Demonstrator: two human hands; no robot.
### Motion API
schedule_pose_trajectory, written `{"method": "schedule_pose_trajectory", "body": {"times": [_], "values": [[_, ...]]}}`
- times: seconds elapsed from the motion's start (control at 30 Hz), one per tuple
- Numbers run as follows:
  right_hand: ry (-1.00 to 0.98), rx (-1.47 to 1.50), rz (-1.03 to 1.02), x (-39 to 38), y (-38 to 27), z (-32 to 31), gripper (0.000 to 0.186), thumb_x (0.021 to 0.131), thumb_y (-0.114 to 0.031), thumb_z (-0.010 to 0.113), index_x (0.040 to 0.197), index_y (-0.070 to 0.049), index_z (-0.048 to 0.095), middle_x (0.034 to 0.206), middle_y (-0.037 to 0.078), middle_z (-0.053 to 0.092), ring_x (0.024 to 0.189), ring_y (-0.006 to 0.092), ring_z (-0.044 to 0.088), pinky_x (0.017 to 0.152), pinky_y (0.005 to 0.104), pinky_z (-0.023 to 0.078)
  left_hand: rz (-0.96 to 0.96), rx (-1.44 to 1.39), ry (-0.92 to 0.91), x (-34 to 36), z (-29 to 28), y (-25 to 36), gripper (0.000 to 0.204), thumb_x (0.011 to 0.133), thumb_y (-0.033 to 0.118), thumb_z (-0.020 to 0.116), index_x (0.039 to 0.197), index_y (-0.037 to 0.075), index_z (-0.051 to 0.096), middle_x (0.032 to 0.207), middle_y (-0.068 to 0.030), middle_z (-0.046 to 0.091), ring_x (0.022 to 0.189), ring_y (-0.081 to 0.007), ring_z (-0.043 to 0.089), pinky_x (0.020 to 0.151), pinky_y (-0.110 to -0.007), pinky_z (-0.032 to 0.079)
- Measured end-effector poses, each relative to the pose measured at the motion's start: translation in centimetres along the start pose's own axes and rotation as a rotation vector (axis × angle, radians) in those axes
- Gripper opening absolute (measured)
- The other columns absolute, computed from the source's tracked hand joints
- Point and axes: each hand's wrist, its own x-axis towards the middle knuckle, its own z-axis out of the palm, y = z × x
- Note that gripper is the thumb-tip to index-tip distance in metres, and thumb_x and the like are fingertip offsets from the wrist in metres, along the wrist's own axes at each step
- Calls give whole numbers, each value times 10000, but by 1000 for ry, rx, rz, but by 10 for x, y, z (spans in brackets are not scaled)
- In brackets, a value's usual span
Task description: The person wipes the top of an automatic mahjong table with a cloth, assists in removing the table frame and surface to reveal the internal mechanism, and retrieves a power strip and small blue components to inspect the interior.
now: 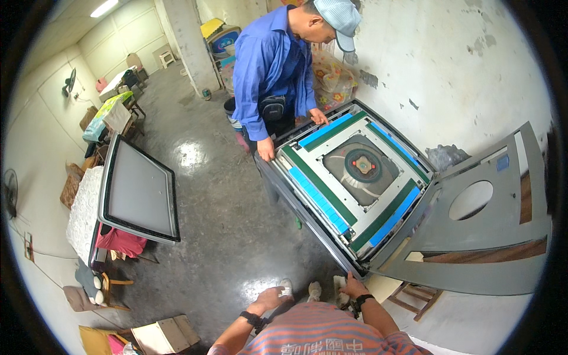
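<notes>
My left hand (270, 299) hangs at the bottom centre over the floor, holding nothing, fingers loosely apart. My right hand (356, 289) grips the near corner of a square table body (316, 231) with a dark frame, green and blue strips and a central round mechanism (362, 167). A grey panel (467, 242) with a round hole and slots is tipped outward at the table's right side. A co-worker (260, 83) in blue stands at the far side, both hands on the frame. A wooden slatted piece (414, 299) shows below the grey panel.
A framed grey top (139, 189) leans on furniture along the left wall, with chairs and covered tables (115, 112) behind. Wooden boards (165, 337) lie at lower left. A pillar (186, 47) and stacked items stand behind the co-worker. A white wall (449, 65) borders the right.
</notes>
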Motion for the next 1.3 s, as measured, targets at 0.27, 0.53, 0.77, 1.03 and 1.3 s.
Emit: {"method": "schedule_pose_trajectory", "body": {"times": [0.27, 0.53, 0.77, 1.03, 1.3], "values": [[-28, 28, 49, 6, 2, 4, 1154, 798, -377, 774, 1544, -29, -34, 1253, 258, 603, 1112, 398, 602, 918, 482, 500, -1, -4, -12, -1, 3, -3, 559, 892, 478, 598, 1299, 94, 595, 1203, -168, 657, 1137, -347, 605, 964, -419, 479], [16, 33, -45, 13, 14, 13, 1121, 828, -375, 744, 1552, -50, -48, 1078, 212, 688, 924, 350, 662, 782, 447, 532, 20, 22, 3, -2, 3, -5, 526, 888, 441, 616, 1295, 107, 590, 1196, -139, 670, 1080, -331, 640, 950, -410, 501], [-37, 5, -4, 8, 6, 6, 1183, 786, -382, 784, 1532, -2, -52, 1219, 287, 608, 1072, 405, 616, 877, 472, 512, -20, 42, -8, -5, 3, -4, 514, 887, 428, 622, 1280, 98, 601, 1194, -147, 669, 1061, -333, 648, 936, -413, 505], [-54, 81, 19, -3, 2, 0, 1129, 814, -354, 766, 1553, -48, -31, 1103, 245, 656, 939, 366, 641, 772, 458, 529, 36, 40, 15, -6, 3, -3, 501, 891, 415, 622, 1280, 100, 600, 1187, -154, 669, 1034, -339, 654, 916, -418, 512], [-7, 51, -20, 2, 7, 9, 1115, 840, -320, 749, 1547, -56, -72, 1316, 259, 561, 1095, 374, 606, 879, 456, 506, -13, -11, -33, -3, 6, -7, 494, 888, 430, 617, 1267, 114, 618, 1164, -176, 670, 1110, -343, 621, 961, -427, 483]]}}
